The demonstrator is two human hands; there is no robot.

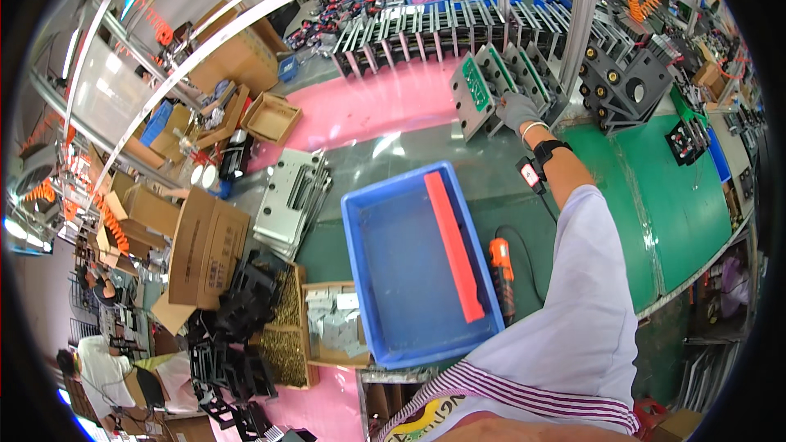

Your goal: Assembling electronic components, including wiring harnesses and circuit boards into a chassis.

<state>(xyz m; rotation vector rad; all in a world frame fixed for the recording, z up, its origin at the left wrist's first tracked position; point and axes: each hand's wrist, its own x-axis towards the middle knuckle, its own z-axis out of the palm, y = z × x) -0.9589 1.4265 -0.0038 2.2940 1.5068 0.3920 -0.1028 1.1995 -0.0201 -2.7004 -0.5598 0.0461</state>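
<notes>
Lead: State the step in hand.
Second: Judged as handling at the row of plates. The gloved right hand [517,112] is among the upright plates at the far side of the worktop [426,141], just right of the front plate [472,100].

Lead: Condition of the grip?
Second: Undetermined. The fingers are bent at the plate edges, but the contact side is hidden; I cannot tell whether they are closed on one. The left hand is out of view.

Lead: What does the next move call for?
Second: In my judgement, a secure hold on one edge, and a lift clear of the neighbouring plates, which stand close enough to scrape.

Lead: Orientation of the front plate?
Second: On edge, leaning slightly. Its broad face, bearing a green panel [474,82], points left and toward the wearer. The long axis appears to run from top to foot, the foot slightly right of the top.

Lead: Nearer items?
Second: A blue bin [354,270] holding a red bar [455,247], well apart from the plates.
</notes>
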